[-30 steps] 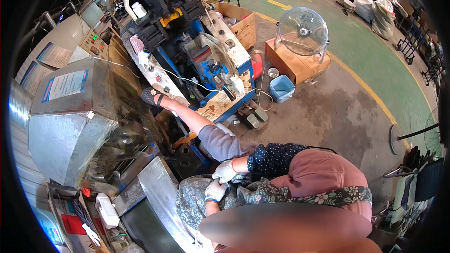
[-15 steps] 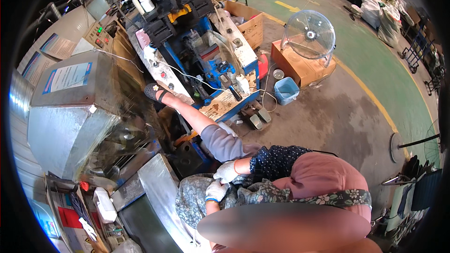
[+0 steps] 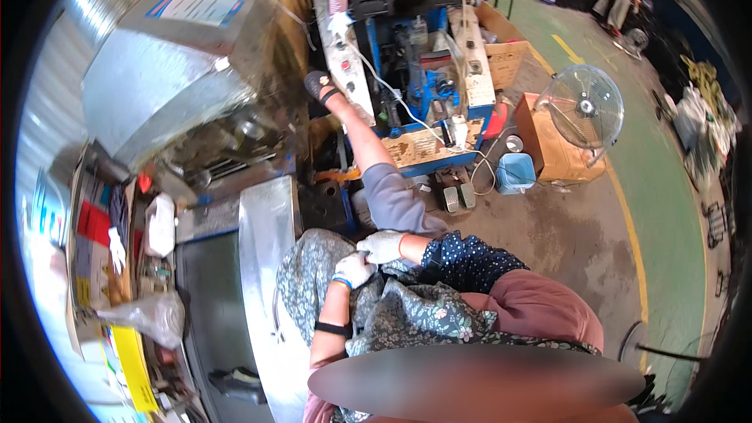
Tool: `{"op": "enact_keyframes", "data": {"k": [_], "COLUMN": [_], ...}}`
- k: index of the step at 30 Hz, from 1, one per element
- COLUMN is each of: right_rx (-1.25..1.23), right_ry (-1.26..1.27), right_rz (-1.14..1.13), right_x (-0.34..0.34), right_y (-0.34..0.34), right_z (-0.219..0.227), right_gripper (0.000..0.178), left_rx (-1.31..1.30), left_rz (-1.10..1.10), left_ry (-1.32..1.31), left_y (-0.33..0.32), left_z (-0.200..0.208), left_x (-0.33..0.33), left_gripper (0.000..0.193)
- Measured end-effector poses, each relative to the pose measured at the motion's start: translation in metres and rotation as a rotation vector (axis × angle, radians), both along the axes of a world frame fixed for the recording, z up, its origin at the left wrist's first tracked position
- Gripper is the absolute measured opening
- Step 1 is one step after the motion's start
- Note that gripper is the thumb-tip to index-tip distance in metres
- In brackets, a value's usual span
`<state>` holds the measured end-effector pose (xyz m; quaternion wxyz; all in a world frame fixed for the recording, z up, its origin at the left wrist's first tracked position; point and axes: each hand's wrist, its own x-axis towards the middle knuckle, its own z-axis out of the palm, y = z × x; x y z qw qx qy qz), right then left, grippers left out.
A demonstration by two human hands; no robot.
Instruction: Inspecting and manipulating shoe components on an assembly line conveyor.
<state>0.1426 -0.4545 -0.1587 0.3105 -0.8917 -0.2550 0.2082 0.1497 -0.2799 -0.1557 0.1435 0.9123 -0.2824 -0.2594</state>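
Note:
My left hand (image 3: 354, 270), in a white work glove with a blue cuff, is closed and rests against my right hand above my lap. My right hand (image 3: 381, 247), in a greyish-white glove, is closed too, its fingers curled down. What the fingers hold, if anything, is hidden. Under and around both hands bunches a grey-green floral apron (image 3: 427, 309). From beneath it a bare leg (image 3: 362, 141) in a rolled grey trouser stretches forward. Its black shoe (image 3: 318, 86) lies against the white side ledge of a blue machine (image 3: 439, 158).
To the left stand a metal-hooded machine (image 3: 157, 55) and a bare metal sheet (image 3: 266, 211). A shelf box holds a white jug (image 3: 160, 225) and a plastic bag (image 3: 157, 317). Foot pedals (image 3: 457, 197), a blue bucket (image 3: 516, 172) and a fan (image 3: 585, 107) stand ahead right. Another person (image 3: 619, 0) bends far off.
The view has swung left, so the machines and fan sit further right in it. A bent person has come into sight at the far right. My hands stay together on the apron.

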Motion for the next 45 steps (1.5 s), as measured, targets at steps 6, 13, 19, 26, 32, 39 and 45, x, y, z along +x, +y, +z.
{"op": "enact_keyframes", "data": {"k": [6, 13, 19, 26, 32, 39, 45], "right_rx": [-0.023, -0.235, -0.296, 0.14, 0.264, 0.125, 0.141], "right_ry": [-0.169, -0.344, -0.308, 0.207, 0.257, 0.105, 0.235], "right_rz": [-0.03, 0.047, 0.145, 0.141, -0.036, -0.036, -0.069], "right_x": [-0.022, -0.069, -0.083, -0.063, -0.067, -0.08, -0.068], "right_y": [0.01, 0.028, 0.026, 0.024, 0.031, 0.033, 0.056], "right_z": [0.027, 0.068, 0.073, 0.021, -0.023, -0.017, -0.018], "right_gripper": [0.031, 0.032, 0.033, 0.043, 0.031, 0.024, 0.023], "left_rx": [-0.055, -0.011, -0.003, -0.894, -0.341, 0.185, -0.231], "left_rz": [0.047, 0.003, 0.089, 0.363, 0.887, 1.725, 1.371], "left_ry": [-0.142, -0.243, -0.253, 0.297, -0.133, -0.888, -0.624], "left_y": [0.01, 0.018, 0.019, 0.12, 0.239, 0.357, 0.376], "left_z": [0.006, -0.01, 0.002, 0.046, 0.035, 0.029, 0.056], "left_x": [-0.025, -0.056, -0.079, -0.13, -0.204, -0.244, -0.172], "left_gripper": [0.045, 0.043, 0.045, 0.039, 0.043, 0.041, 0.053]}}
